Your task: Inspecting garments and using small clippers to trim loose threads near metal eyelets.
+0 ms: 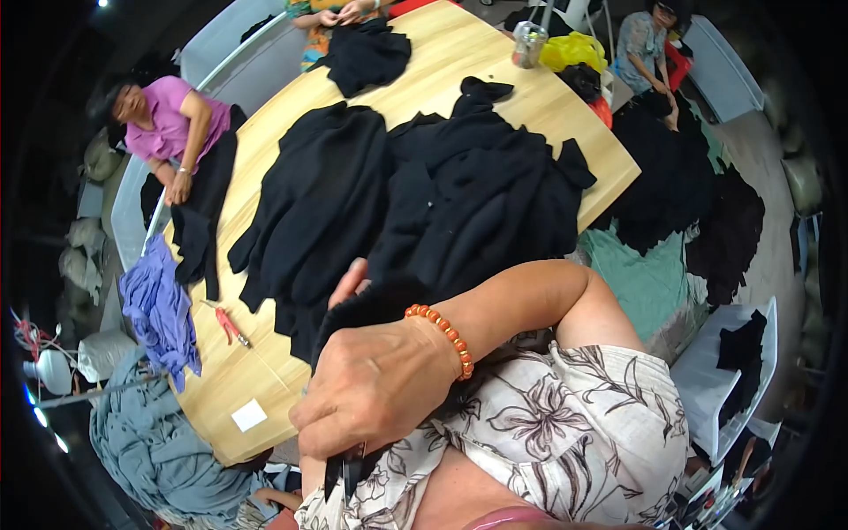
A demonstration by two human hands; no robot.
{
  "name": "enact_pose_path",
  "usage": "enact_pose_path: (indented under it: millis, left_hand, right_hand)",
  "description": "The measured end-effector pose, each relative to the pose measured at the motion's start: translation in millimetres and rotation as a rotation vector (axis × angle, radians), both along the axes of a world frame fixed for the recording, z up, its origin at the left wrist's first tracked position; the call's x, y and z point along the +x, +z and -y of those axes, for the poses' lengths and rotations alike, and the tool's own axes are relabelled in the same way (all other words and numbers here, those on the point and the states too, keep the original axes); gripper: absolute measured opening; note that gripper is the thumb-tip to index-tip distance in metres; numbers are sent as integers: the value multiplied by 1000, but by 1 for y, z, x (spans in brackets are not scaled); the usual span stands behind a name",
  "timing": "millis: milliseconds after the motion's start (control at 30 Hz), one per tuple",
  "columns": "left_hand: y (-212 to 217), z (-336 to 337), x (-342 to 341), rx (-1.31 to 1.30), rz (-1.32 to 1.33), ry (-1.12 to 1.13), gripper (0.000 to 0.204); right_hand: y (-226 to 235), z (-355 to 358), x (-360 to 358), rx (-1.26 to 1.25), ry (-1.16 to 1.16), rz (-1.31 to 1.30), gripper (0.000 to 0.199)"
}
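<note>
The left hand (349, 281) is mostly hidden behind the right hand (375, 384); only fingertips show. Below the right hand, the black garment (353, 468) is mostly covered.

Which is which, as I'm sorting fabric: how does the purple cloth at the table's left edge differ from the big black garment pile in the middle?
The purple cloth is small and hangs over the wooden table edge; the black garment pile is far larger and spreads flat across the tabletop. The purple cloth looks like one bunched piece, the black pile several overlapping ones. Both are soft, crumpled fabric.
</note>
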State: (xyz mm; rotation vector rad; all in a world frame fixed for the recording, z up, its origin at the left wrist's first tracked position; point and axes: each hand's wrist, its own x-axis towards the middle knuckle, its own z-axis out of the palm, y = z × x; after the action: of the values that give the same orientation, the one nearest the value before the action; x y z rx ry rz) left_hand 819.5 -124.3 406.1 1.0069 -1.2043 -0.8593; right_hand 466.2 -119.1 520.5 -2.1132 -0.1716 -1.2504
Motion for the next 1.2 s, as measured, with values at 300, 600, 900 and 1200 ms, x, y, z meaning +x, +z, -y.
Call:
enact_pose_path:
  millis: [300,600,900,1200]
  left_hand:
    - [75,43,80,-129,232,117,62]
    - [105,161,53,-187,433,80,66]
    - [79,281,-23,-259,661,107,69]
    - [-139,189,-257,85,1156,-349,86]
  right_hand:
    - [19,32,10,287,-348,318,21]
    - [-111,61,-132,963,-1001,-62,28]
    - [-208,-2,-198,1039,-1351,-259,25]
    - [-218,-15,-193,1146,-1415,-398,22]
